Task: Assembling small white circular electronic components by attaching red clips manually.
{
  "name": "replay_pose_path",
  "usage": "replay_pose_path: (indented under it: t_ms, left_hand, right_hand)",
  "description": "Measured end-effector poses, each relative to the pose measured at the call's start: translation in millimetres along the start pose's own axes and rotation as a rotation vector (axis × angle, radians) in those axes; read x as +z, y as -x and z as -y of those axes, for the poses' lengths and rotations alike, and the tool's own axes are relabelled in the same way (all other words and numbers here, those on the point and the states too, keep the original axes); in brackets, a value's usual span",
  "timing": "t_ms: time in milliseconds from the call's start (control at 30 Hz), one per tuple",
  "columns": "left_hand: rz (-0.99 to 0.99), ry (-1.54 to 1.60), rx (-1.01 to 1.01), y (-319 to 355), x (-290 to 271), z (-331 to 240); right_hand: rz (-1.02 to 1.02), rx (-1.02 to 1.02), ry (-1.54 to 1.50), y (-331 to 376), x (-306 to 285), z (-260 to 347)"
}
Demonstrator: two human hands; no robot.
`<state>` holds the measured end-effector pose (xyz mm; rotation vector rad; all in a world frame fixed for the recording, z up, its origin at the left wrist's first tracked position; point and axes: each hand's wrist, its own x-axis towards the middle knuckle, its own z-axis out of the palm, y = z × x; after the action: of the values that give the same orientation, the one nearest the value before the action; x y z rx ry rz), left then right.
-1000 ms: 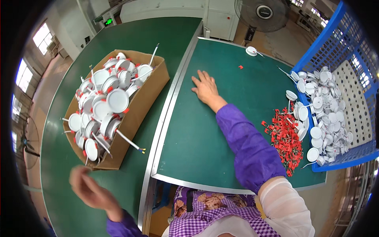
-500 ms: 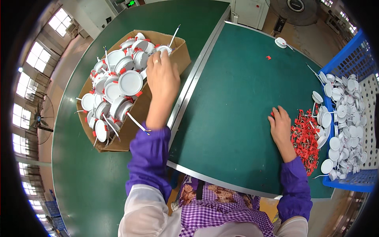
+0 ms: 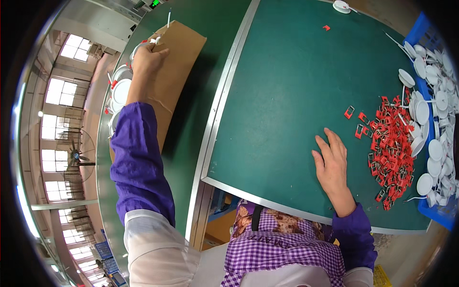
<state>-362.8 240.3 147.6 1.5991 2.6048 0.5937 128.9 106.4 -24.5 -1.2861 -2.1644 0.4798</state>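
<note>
My left hand [image 3: 147,60] is at the top edge of a cardboard box [image 3: 179,71] on the left. The thumb lies against the box's outer wall and the other fingers curl over the rim, partly hidden. The box appears tilted, with dark shadow along its lower side. Round white lamps [image 3: 120,93] with red clips on them show past the wall. My right hand [image 3: 332,165] hovers or rests over the green tabletop, fingers spread, holding nothing. To its right lies a heap of red clips [image 3: 392,148] with metal springs, and a few loose red clips [image 3: 349,112] lie nearer.
A blue crate [image 3: 432,124] at the right holds many white lamps [image 3: 442,103], and more lamps [image 3: 420,112] lean beside it. One lamp [image 3: 342,6] and a single red clip [image 3: 326,27] lie at the far side. A metal edge strip [image 3: 224,91] separates the two green surfaces.
My left hand has moved from among the lamps to the box rim, and the box now shows more wall. My right hand has opened; loose clips lie apart from the heap. The view has shifted.
</note>
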Motion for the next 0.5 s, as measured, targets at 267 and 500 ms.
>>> replay_pose_path:
  t_ms: [267,500]
  left_hand:
    - [-0.04,-0.41,0.111,18.3,72.1,-5.8]
    - [-0.586,-0.11,0.465,77.6,93.1,-77.3]
  right_hand:
    - [-0.012,-0.015,0.008,-1.7,1.7,5.4]
    - [-0.056,-0.161,0.219,-52.5,2.5,-31.8]
